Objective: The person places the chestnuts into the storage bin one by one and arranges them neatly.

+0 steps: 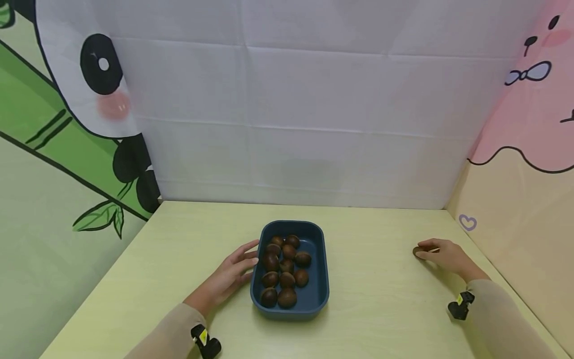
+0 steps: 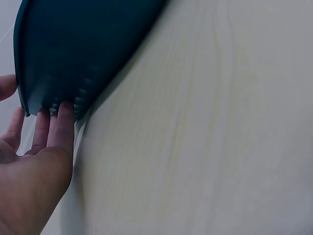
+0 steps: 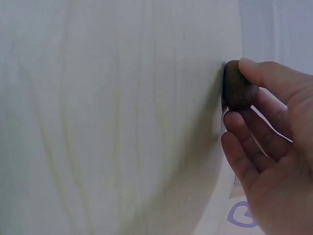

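A dark blue rectangular tray (image 1: 319, 279) stands mid-table with several brown chestnuts (image 1: 287, 280) gathered mostly along its left and middle. My left hand (image 1: 232, 273) rests against the tray's left side, fingers fairly straight. In the left wrist view its fingertips (image 2: 64, 108) touch the perforated outer wall of the tray (image 2: 88, 39). Far to the right, my right hand (image 1: 444, 255) pinches a single chestnut (image 1: 419, 252) low over the table. The right wrist view shows this chestnut (image 3: 239, 87) between thumb and fingers, its lower edge right at the tabletop.
The pale yellow wooden table (image 1: 367, 309) meets a white cloth backdrop (image 1: 305, 99) behind. On the left is a panel with a panda and bamboo drawing (image 1: 80, 144); a pink and beige panel (image 1: 529, 209) borders the right side, close to my right arm.
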Demonstrator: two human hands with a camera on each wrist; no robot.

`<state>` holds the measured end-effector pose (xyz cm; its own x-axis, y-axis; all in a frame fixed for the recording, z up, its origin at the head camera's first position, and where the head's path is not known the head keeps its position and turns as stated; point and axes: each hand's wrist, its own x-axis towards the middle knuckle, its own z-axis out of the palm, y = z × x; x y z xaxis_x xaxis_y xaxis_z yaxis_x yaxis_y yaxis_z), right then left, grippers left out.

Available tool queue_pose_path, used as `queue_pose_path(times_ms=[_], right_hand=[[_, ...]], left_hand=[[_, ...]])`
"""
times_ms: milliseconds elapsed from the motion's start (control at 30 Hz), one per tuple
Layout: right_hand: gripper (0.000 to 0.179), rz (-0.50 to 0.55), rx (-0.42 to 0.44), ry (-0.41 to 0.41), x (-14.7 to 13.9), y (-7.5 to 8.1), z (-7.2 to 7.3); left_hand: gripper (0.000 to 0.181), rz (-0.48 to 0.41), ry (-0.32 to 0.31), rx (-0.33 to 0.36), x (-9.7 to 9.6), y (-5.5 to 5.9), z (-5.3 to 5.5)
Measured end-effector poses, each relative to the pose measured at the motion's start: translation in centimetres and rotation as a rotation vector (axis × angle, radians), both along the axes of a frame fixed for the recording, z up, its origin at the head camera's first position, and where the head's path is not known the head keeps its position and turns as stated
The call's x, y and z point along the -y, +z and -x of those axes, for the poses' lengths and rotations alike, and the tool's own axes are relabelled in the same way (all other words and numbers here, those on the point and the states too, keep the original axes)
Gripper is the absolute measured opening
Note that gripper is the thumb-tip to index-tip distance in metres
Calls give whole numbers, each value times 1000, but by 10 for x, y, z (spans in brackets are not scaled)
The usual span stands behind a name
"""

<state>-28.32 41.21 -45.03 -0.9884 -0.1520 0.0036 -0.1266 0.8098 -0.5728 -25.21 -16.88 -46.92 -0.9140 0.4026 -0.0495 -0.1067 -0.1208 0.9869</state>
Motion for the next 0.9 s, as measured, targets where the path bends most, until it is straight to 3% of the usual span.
queue_pose_path(times_ms=[500, 900], right_hand=[[50, -5, -75, 65, 36, 23, 7], [38, 80, -113, 274, 99, 48, 9]], left_hand=[[62, -11, -6, -10, 0, -2, 1], [62, 7, -9, -16, 1, -1, -1]])
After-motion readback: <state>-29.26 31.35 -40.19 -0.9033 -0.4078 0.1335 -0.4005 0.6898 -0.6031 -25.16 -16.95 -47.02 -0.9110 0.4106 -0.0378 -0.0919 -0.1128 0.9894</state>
